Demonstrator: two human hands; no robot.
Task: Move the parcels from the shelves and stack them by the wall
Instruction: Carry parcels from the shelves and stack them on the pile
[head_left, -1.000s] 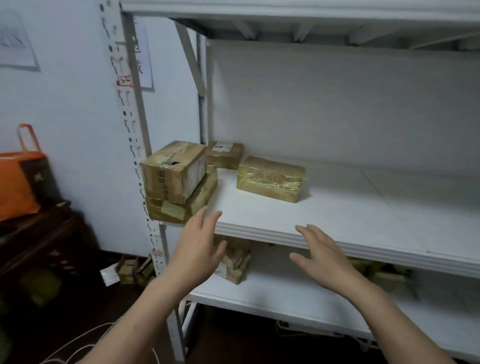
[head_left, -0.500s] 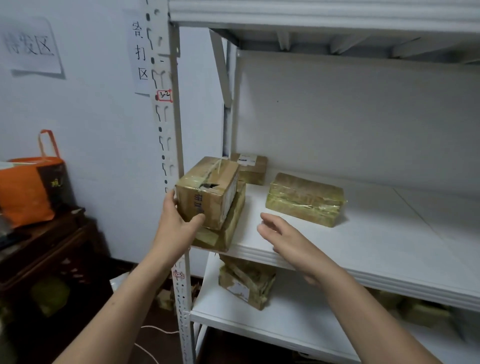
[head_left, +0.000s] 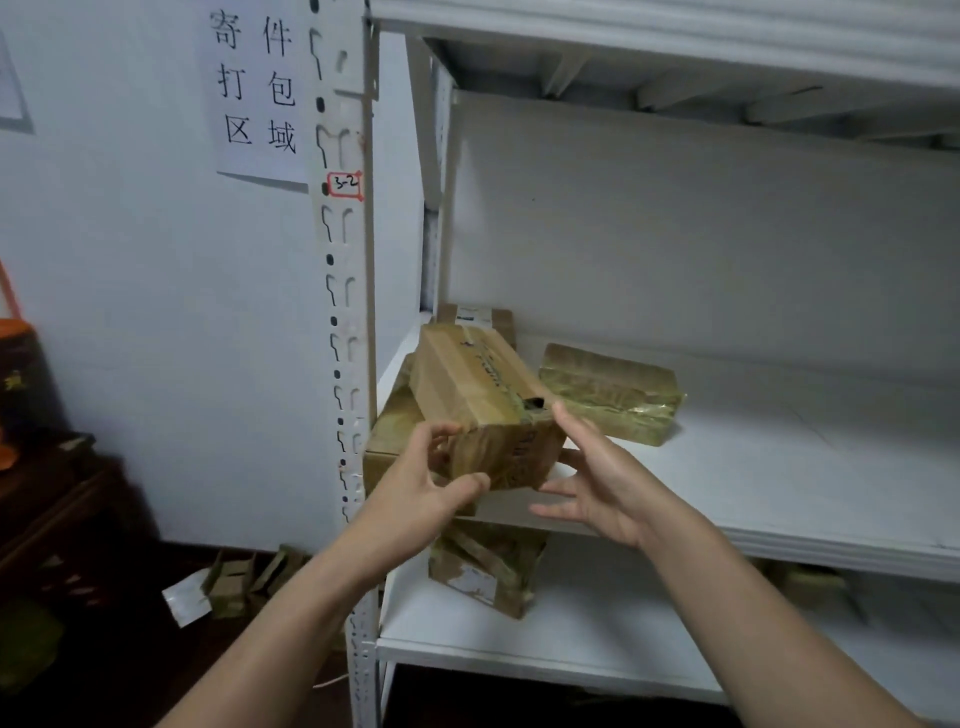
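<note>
While reaching forward into the white shelving (head_left: 753, 467), shows both forearms raised to the front edge of the middle shelf. Left hand (head_left: 426, 483): fingers curled over the near left corner of the box (head_left: 483, 395), thumb pressed beneath, gripping it. Right hand (head_left: 597, 483): fingers spread wide and nearly straight, index tip touching the near right top corner. Rests on a flatter box (head_left: 384, 441), near end between the hands; long axis pointing to the rear left, taped face up. To the right, apart: wrapped parcel (head_left: 613, 395).
</note>
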